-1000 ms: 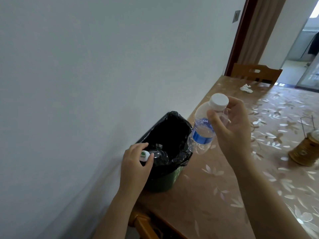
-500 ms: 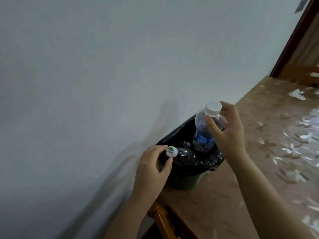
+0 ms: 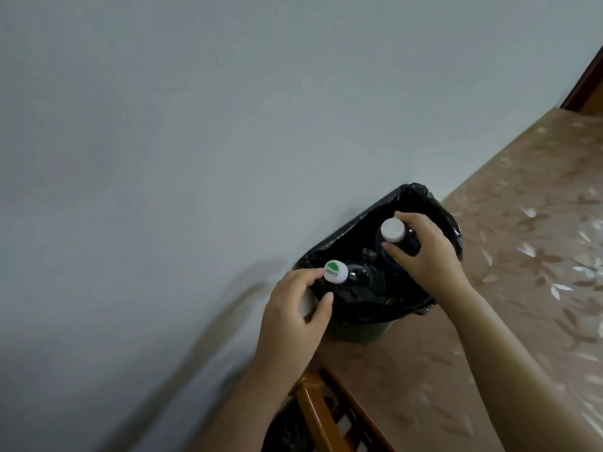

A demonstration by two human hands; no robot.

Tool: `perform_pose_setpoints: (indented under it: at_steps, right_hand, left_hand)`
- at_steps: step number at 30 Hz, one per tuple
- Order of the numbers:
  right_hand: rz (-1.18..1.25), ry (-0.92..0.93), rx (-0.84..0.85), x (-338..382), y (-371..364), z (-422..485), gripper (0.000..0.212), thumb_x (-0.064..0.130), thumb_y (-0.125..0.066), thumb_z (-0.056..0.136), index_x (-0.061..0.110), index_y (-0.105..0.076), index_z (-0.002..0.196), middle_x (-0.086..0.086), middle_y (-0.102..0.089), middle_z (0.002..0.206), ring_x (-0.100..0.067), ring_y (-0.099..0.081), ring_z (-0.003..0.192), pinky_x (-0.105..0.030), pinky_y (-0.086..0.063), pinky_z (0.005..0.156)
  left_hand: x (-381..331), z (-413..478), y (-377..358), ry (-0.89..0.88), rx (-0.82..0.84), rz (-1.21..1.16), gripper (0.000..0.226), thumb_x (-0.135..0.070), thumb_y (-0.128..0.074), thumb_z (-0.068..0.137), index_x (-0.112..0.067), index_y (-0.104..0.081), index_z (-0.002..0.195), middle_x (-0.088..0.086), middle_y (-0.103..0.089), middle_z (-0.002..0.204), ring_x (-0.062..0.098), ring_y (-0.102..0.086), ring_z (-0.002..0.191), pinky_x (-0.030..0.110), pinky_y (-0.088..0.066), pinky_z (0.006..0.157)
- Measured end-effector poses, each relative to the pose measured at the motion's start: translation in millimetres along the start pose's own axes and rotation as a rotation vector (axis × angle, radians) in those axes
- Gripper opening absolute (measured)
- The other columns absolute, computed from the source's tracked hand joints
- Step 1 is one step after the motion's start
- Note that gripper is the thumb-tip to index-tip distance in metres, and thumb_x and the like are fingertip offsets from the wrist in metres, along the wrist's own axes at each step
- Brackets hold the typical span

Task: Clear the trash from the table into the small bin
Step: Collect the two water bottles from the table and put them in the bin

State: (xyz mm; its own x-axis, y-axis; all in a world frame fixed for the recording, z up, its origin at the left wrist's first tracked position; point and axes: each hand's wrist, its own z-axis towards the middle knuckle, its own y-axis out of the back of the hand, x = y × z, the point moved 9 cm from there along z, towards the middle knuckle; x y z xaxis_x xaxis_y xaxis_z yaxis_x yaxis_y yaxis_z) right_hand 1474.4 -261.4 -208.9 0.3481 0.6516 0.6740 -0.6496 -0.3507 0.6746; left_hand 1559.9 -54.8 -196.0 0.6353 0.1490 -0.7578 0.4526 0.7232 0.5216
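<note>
A small green bin (image 3: 359, 332) with a black liner (image 3: 412, 192) stands on the table's corner against the wall. Two clear plastic bottles stand inside it. The left bottle (image 3: 357, 277) has a white and green cap and leans toward my left hand (image 3: 293, 318); my index fingertip touches the cap, the thumb is off it. The right bottle (image 3: 393, 231) has a plain white cap, and my right hand (image 3: 424, 252) grips it around the neck, its body down in the liner.
The table (image 3: 522, 272) carries a tan cloth with a leaf pattern and runs off to the right. A pale wall (image 3: 163, 158) fills the left. A wooden chair back (image 3: 318, 409) sits below the table's near corner.
My right hand has lowered the white-capped bottle from above the bin down into the liner. My left hand has loosened from the green-capped bottle, which now rests in the bin.
</note>
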Motion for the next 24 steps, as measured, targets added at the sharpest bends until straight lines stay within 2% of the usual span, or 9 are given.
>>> perform_pose_setpoints:
  at_steps: [2,4,6,8,12,14,20,22,24]
  right_hand:
    - [-0.064,-0.035,0.041,-8,-5,-4,0.039,0.015,-0.071,0.076,0.012,-0.054,0.111,-0.005,-0.056,0.122,-0.026,-0.048,0.113,-0.036,-0.039,0.09]
    - [-0.137,-0.04,0.051,-12,-8,-8,0.036,0.015,-0.072,0.075,0.01,-0.056,0.106,-0.008,-0.058,0.118,-0.031,-0.05,0.109,-0.045,-0.038,0.094]
    - [-0.244,-0.043,0.075,-15,-11,-12,0.035,0.02,-0.072,0.076,0.01,-0.058,0.106,-0.009,-0.057,0.118,-0.033,-0.049,0.11,-0.055,-0.025,0.102]
    - [-0.307,-0.071,0.099,-18,-12,-16,0.035,0.027,-0.07,0.078,0.011,-0.059,0.108,-0.008,-0.055,0.123,-0.031,-0.045,0.116,-0.056,-0.013,0.106]
    - [-0.339,-0.097,0.09,-14,-6,-24,0.041,0.034,-0.066,0.08,0.015,-0.057,0.116,-0.004,-0.052,0.127,-0.026,-0.04,0.122,-0.055,-0.006,0.108]
    - [-0.329,-0.088,0.07,-8,-1,-31,0.041,0.034,-0.065,0.081,0.015,-0.057,0.116,-0.005,-0.052,0.128,-0.027,-0.04,0.123,-0.057,-0.007,0.108]
    - [-0.332,-0.053,-0.012,21,13,-62,0.038,0.029,-0.064,0.082,0.013,-0.058,0.116,-0.006,-0.054,0.127,-0.027,-0.043,0.122,-0.055,-0.012,0.108]
    - [-0.345,-0.049,-0.045,30,16,-78,0.039,0.028,-0.065,0.082,0.012,-0.058,0.116,-0.006,-0.055,0.124,-0.029,-0.044,0.12,-0.057,-0.016,0.106]
    - [-0.383,-0.051,-0.078,37,18,-96,0.039,0.026,-0.067,0.08,0.011,-0.059,0.115,-0.008,-0.058,0.121,-0.032,-0.048,0.117,-0.06,-0.024,0.104]
  left_hand:
    - [1,0,-4,0.004,0.009,-0.003,0.03,-0.035,-0.051,0.08,-0.026,-0.057,0.109,-0.023,-0.055,0.105,-0.005,-0.051,0.104,0.003,-0.035,0.087]
    - [4,-1,-7,0.018,0.018,-0.007,0.032,-0.036,-0.052,0.08,-0.024,-0.058,0.109,-0.018,-0.058,0.105,-0.004,-0.051,0.105,0.002,-0.035,0.087]
    - [5,-2,-11,0.029,0.036,-0.002,0.031,-0.032,-0.056,0.081,-0.021,-0.06,0.109,-0.011,-0.061,0.106,-0.003,-0.051,0.106,0.002,-0.035,0.087]
    - [5,-2,-13,0.036,0.049,0.002,0.029,-0.025,-0.06,0.08,-0.02,-0.06,0.109,-0.008,-0.062,0.106,-0.003,-0.051,0.106,0.001,-0.035,0.086]
    - [1,-2,-15,0.03,0.062,-0.015,0.03,-0.025,-0.059,0.079,-0.023,-0.06,0.109,-0.013,-0.06,0.104,-0.004,-0.051,0.106,0.0,-0.035,0.084]
    - [-2,-3,-15,0.014,0.065,-0.024,0.03,-0.026,-0.059,0.079,-0.023,-0.059,0.109,-0.013,-0.06,0.105,-0.002,-0.051,0.107,0.001,-0.036,0.085]
    - [-15,-8,-13,-0.081,0.076,0.041,0.037,-0.035,-0.054,0.082,-0.013,-0.06,0.112,0.0,-0.063,0.108,0.005,-0.054,0.103,0.001,-0.035,0.089]
    - [-21,-12,-12,-0.122,0.079,0.062,0.039,-0.036,-0.05,0.082,-0.013,-0.06,0.112,0.0,-0.063,0.108,0.006,-0.053,0.104,0.007,-0.039,0.089]
    - [-28,-18,-11,-0.179,0.081,0.095,0.039,-0.035,-0.047,0.083,-0.011,-0.06,0.112,0.002,-0.064,0.107,0.008,-0.052,0.104,0.02,-0.046,0.088]
